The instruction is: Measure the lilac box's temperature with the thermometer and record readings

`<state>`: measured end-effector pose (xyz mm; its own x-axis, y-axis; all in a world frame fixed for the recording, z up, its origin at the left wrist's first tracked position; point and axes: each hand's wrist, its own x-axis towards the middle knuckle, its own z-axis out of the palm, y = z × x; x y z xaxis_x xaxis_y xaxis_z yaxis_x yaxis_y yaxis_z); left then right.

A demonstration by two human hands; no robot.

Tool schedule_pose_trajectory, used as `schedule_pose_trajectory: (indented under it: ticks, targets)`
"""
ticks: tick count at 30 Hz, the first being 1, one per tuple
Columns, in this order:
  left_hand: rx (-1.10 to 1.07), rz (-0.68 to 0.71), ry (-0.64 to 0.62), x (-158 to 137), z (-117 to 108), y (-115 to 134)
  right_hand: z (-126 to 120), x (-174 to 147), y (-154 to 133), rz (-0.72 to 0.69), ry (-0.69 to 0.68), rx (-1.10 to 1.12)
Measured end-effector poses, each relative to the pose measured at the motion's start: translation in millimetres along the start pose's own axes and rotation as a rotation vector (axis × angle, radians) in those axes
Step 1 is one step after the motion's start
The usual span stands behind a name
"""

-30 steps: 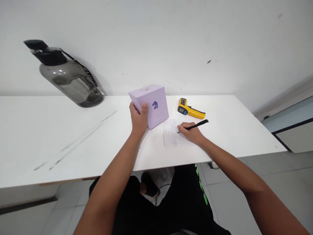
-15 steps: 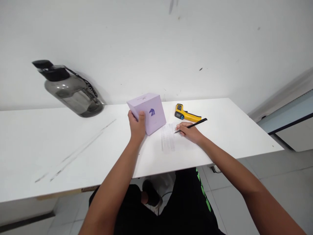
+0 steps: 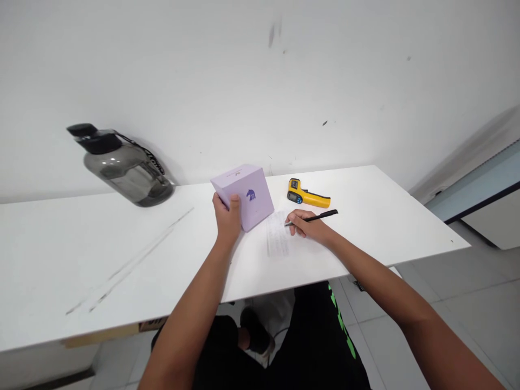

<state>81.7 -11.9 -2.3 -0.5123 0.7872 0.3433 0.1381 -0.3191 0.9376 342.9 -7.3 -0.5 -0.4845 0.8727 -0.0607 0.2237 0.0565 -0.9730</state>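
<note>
A light purple box (image 3: 257, 201) with a dark horse-head emblem is tilted in my left hand (image 3: 228, 218), whose thumb lies along its near edge. My right hand (image 3: 305, 225) pinches a black pen (image 3: 324, 215), its tip at the paper. That paper (image 3: 278, 241) is a small white sheet with faint writing, flat on the table beside the box's lower edge. Just beyond my right hand lies a yellow and black infrared thermometer (image 3: 311, 195).
A grey see-through water bottle (image 3: 130, 173) with a black lid stands at the left back of the white table (image 3: 134, 238). Behind the table rises a white wall (image 3: 227, 86). The table's front edge runs above my legs.
The view has shifted slightly, so the table and bottle sit lower in the picture. My left hand still holds the box, and the pen stays in my right hand at the paper.
</note>
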Motion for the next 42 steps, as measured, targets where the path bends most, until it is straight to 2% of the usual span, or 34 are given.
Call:
schedule_pose_trajectory:
  ticks: [3,6,9,13,16,26,31,35,36,38,40,42]
  targets:
    - [0.021,0.014,0.011,-2.1,1.0,-1.4,3.5,-3.4,-0.7,-0.066,0.062,-0.172]
    - [0.076,0.058,-0.028,-6.4,3.3,-4.3,4.5,-6.4,-2.5,-0.219,0.124,-0.378]
    - [0.121,0.1,-0.082,-10.9,5.3,-6.2,3.2,-5.4,-0.6,-0.322,0.254,-0.466]
    - [0.1,0.1,-0.098,-12.9,5.6,-5.5,-1.0,2.0,11.6,-0.271,0.462,-0.484]
    - [0.083,0.097,-0.099,-12.0,4.7,-4.9,-4.4,7.2,19.4,-0.23,0.518,-0.462]
    - [0.096,0.092,-0.092,-11.1,4.4,-10.9,-4.7,8.1,19.5,-0.084,0.513,-0.396]
    - [0.084,0.09,-0.082,-12.3,5.3,-10.4,-8.9,9.0,14.7,-0.069,0.432,-0.566]
    - [0.079,0.093,-0.075,-12.4,4.8,-11.7,-29.2,22.4,-0.8,-0.128,0.511,-0.929]
    - [0.079,0.095,-0.076,-12.1,4.7,-12.5,-35.0,26.8,-4.4,-0.108,0.52,-1.019]
    - [0.088,0.102,-0.069,-11.0,4.8,-14.5,-44.1,35.2,-8.7,0.006,0.455,-1.091]
    - [0.1,0.104,-0.055,-9.7,5.0,-16.2,-48.0,41.5,-8.0,0.105,0.374,-1.086]
    - [0.1,0.1,-0.043,-8.5,5.0,-17.0,-48.1,45.2,-3.7,0.138,0.35,-1.066]
